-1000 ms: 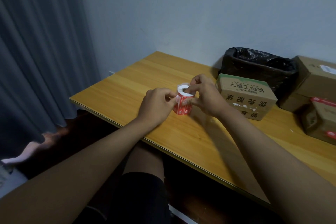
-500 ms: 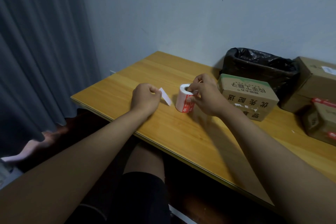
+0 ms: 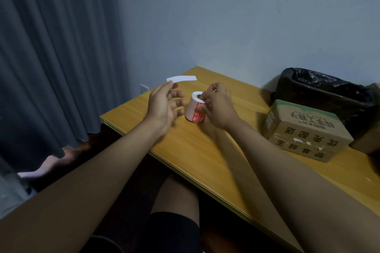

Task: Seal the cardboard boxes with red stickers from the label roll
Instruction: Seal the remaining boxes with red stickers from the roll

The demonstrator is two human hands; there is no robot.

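Note:
A label roll (image 3: 194, 110) with red stickers stands on the wooden table (image 3: 205, 160), left of centre. My right hand (image 3: 218, 104) grips its top and side. My left hand (image 3: 164, 104) is raised left of the roll, thumb and forefinger pinching one end of a white paper strip (image 3: 182, 78) that sticks out to the right; the other fingers are spread. A cardboard box (image 3: 304, 129) with dark printed characters sits on the table to the right, away from both hands.
A black plastic bag (image 3: 320, 90) lies behind the box against the wall. Another brown box (image 3: 368, 141) shows at the right edge. A grey curtain (image 3: 51, 57) hangs at the left. My knee (image 3: 174, 195) is under the table's near edge.
My left hand pulled a white strip off the roll, moved left, then lifted it above the table. My right hand stayed on the roll.

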